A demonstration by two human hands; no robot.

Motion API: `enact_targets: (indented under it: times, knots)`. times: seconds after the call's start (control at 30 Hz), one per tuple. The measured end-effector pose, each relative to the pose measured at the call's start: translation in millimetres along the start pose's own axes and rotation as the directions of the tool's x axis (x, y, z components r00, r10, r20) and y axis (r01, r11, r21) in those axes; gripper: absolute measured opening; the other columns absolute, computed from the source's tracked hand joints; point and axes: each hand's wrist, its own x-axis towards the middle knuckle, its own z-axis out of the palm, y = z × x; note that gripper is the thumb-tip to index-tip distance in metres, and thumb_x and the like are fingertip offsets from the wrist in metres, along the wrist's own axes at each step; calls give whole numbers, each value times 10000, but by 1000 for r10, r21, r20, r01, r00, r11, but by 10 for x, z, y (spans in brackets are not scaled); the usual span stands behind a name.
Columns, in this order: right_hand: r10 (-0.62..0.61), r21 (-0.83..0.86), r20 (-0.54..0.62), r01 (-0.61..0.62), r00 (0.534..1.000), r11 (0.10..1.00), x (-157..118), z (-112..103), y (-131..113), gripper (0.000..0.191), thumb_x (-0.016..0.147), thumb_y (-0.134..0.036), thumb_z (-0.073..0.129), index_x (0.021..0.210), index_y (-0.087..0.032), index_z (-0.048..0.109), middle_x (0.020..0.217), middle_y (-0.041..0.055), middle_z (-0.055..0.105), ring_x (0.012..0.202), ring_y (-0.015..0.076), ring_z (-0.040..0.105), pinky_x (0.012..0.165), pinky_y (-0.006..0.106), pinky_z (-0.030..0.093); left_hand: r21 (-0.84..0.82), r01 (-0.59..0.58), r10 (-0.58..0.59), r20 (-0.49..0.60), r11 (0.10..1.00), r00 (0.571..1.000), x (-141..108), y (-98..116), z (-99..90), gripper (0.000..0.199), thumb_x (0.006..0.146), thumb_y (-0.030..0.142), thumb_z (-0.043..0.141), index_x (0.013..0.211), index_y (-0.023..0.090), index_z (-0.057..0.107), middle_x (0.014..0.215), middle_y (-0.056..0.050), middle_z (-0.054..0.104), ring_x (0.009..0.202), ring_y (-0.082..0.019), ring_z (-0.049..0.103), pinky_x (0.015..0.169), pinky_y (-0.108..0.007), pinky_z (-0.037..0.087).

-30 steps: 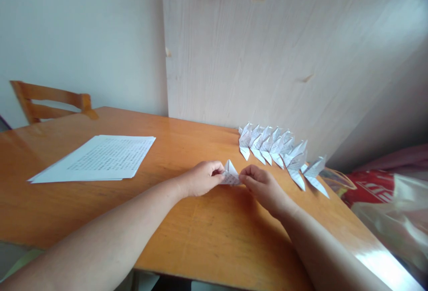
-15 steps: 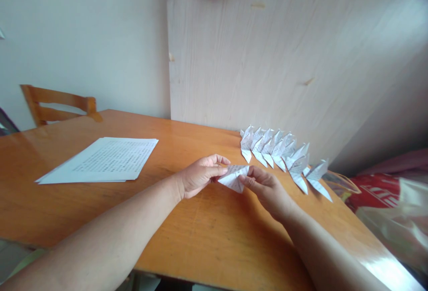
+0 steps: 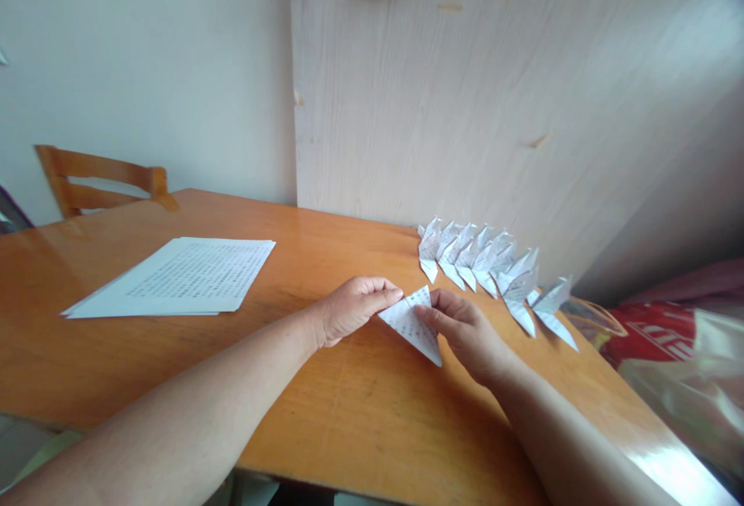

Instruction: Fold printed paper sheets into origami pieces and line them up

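A folded piece of printed white paper [image 3: 414, 328] is between my two hands, just above the wooden table [image 3: 325, 405]. It shows as a triangle with one point hanging down toward me. My left hand [image 3: 357, 308] pinches its upper left edge between thumb and fingers. On the other side, my right hand [image 3: 462, 328] grips the paper with the thumb lying on its front face; the fingers behind it are partly hidden. Beyond my right hand stand several folded paper pieces [image 3: 511, 281] in a row, with pointed tips sticking up.
A stack of printed sheets [image 3: 186, 277] lies at the left of the table. Past the far left edge stands a wooden chair [image 3: 110, 173]. A wall panel [image 3: 407, 118] rises behind the table. Red and whitish bags [image 3: 656, 335] sit by the right edge.
The paper now shows a larger triangular face, and one of its points reaches lower toward me. My left fingers have drawn closer together at its upper left edge.
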Motion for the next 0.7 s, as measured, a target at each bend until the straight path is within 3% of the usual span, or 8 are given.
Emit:
enact_targets:
  times: [0.37, 0.7]
  knots:
    - [-27, 40, 16, 26, 1000, 999, -7, 3, -19, 290, 854, -471, 680, 891, -193, 605, 790, 0, 609, 676, 134, 518, 629, 262, 399, 36, -12, 12, -4, 999, 1000, -6, 24, 19, 206, 812, 271, 693, 976, 149, 670, 914, -25, 672, 868, -165, 593, 837, -320, 431]
    - [-33, 50, 3, 33, 999, 998, 5, -1, 1, 292, 865, -477, 677, 891, -191, 625, 750, 0, 602, 651, 134, 494, 604, 265, 372, 32, -11, 11, -4, 999, 1000, -7, 21, 17, 203, 848, 304, 654, 983, 156, 679, 930, -32, 689, 874, -174, 603, 842, -324, 433]
